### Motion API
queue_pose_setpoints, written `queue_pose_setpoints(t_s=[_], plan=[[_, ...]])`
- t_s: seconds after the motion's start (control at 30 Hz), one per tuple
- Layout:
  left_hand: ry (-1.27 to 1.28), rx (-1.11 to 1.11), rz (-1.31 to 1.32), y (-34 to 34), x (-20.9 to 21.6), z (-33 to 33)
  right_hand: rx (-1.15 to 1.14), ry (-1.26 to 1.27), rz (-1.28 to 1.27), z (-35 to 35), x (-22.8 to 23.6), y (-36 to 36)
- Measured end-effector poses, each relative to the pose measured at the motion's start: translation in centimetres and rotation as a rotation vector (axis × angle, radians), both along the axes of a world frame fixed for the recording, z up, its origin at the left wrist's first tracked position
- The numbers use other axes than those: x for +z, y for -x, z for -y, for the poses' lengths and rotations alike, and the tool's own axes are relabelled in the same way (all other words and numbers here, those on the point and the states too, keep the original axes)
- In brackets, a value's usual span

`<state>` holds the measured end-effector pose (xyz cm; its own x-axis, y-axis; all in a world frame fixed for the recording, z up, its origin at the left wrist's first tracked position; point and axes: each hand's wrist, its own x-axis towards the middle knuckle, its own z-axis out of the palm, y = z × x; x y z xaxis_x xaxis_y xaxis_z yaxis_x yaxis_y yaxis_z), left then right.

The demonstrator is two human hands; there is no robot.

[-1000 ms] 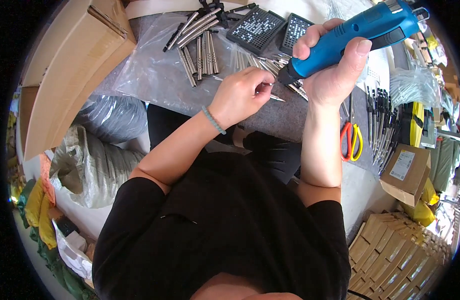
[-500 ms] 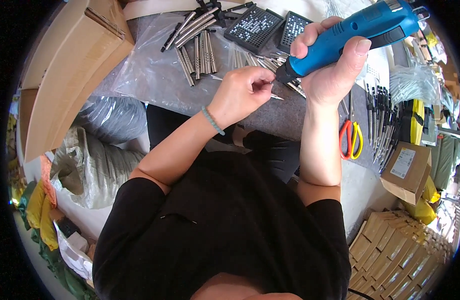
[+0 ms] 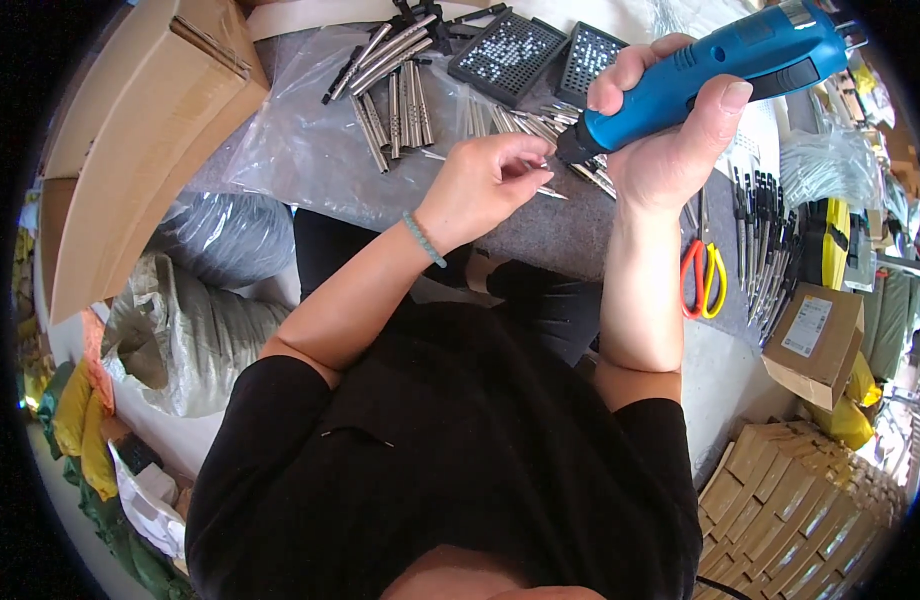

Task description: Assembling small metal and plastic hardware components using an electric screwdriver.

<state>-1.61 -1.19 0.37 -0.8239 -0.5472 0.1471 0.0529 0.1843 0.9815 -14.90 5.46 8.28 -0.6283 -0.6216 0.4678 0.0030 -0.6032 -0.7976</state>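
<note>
A blue electric screwdriver (image 3: 670, 92) lies across the palm of my right hand (image 3: 660, 165), its fingers and thumb wrapped round the body. Its black nose (image 3: 577, 143) points down and left. Just left of that nose, my left hand (image 3: 485, 185) has thumb and fingers curled close together. Something small and shiny shows between the fingertips, too small to name. Beyond the hands, slim silver metal pieces (image 3: 540, 122) are heaped on the grey table mat (image 3: 545, 235), partly hidden by the screwdriver.
Silver metal tubes (image 3: 410, 105) lie on clear plastic sheeting (image 3: 300, 130). Behind stand a black perforated tray (image 3: 505, 60) and a smaller one (image 3: 588, 65). Scissors (image 3: 713, 280) with red and yellow handles and black-ended metal rods (image 3: 765, 240) lie right. A cardboard box (image 3: 170, 130) rises left.
The screwdriver has shifted slightly right, and its nose is a little farther from my left fingertips. My left thumb and fingers have loosened slightly.
</note>
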Motion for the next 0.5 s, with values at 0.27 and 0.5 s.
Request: queue_pose_setpoints(t_s=[0.27,0.5], plan=[[0.109,0.013,0.042,-0.06,0.34,-0.11,-0.017,0.005,0.005,-0.1,0.12,-0.17],[-0.072,0.033,0.061,0.02,0.03,-0.28,-0.017,0.003,0.014,-0.15,0.15,0.01]])
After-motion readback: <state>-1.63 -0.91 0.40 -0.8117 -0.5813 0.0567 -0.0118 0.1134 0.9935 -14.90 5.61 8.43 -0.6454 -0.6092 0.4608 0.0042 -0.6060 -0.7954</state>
